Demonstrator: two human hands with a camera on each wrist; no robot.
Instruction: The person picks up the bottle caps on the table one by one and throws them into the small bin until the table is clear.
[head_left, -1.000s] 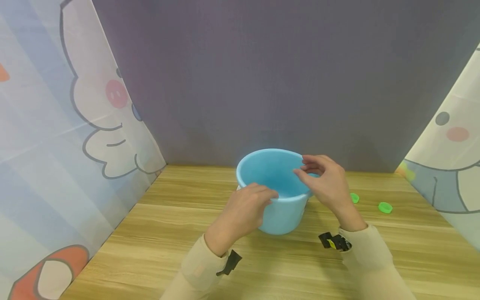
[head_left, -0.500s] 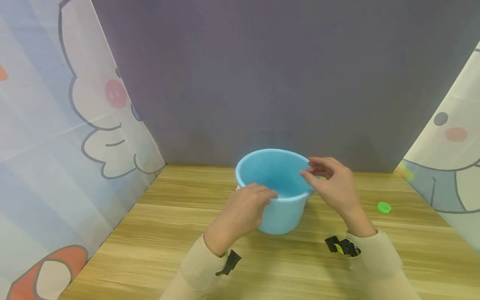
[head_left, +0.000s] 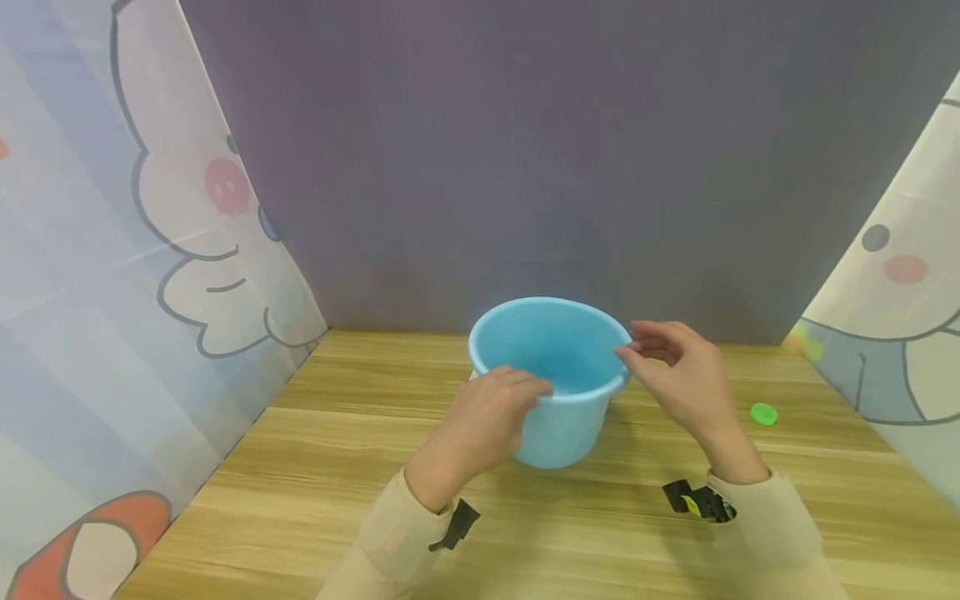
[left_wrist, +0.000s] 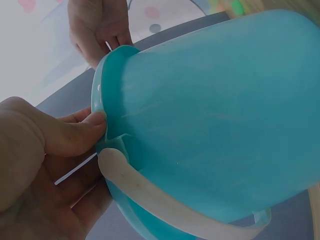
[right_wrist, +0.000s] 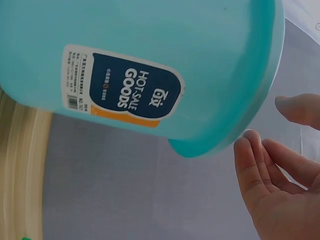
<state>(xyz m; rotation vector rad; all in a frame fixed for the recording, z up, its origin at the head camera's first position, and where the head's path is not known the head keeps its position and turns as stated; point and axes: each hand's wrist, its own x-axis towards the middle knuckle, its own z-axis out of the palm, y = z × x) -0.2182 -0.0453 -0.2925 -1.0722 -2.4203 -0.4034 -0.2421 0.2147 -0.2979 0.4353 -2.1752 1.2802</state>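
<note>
A light blue plastic bucket (head_left: 558, 429) stands upright on the wooden table. My left hand (head_left: 487, 417) holds its near rim, the thumb outside and the other fingers reaching inside. The left wrist view shows this pinch beside the bucket's white handle (left_wrist: 165, 210), which hangs down along the outer wall. My right hand (head_left: 686, 379) hovers at the right side of the rim, fingers loosely bent with a gap between thumb and fingertips. In the right wrist view these fingers (right_wrist: 250, 165) are just off the rim and hold nothing.
A small green ring-shaped piece (head_left: 764, 414) lies on the wooden table (head_left: 300, 483), right of the bucket. A dark grey panel (head_left: 525, 167) rises behind the table. Cartoon-printed curtains (head_left: 67, 250) flank both sides. A printed label (right_wrist: 130, 90) is on the bucket's side.
My right hand has drawn away to the right from over the bucket's rim. A second green piece, visible earlier beside that hand, is now hidden. The left hand keeps its hold.
</note>
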